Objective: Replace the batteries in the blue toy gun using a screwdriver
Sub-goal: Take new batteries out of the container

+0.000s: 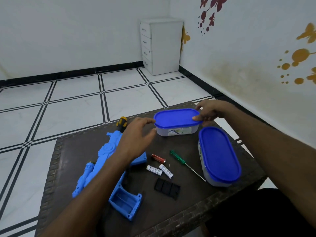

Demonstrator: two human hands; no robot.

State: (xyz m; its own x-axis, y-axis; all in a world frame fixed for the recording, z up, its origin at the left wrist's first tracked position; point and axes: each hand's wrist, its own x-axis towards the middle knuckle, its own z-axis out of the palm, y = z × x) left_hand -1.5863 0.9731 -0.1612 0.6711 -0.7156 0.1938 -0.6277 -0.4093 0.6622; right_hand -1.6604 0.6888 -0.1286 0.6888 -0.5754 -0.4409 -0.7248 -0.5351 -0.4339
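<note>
1. the left hand (136,134) is at the left end of the far container (177,123), fingers curled round the edge of its blue lid and the wall below it, grasping it.
2. the right hand (209,111) grips the right end of the same container, thumb pressed on the lid's rim and fingers round the far side.
3. the far container is a pale, oval box with a printed label on its front; it sits near the back edge of the dark woven tabletop (196,202).
4. a second container (219,156) with the same kind of blue lid stands at the right side of the tabletop, lengthwise toward the person, near the first.
5. the blue toy gun (106,154) lies on the left half of the tabletop, partly under the left forearm, with its battery compartment (125,200) open and facing up at the near end.
6. a black cover plate (167,187) lies just right of the open compartment.
7. three batteries lie in the middle: a red one (158,158) and two white ones (154,169) (166,171) just nearer the person.
8. a green-handled screwdriver (177,157) lies between the batteries and the second container, its shaft pointing toward the person.
9. a yellow-and-black screwdriver handle (121,123) shows beyond the gun's far end, beside the left hand.
10. a white drawer cabinet (161,46) stands in the room's corner on the tiled floor.
</note>
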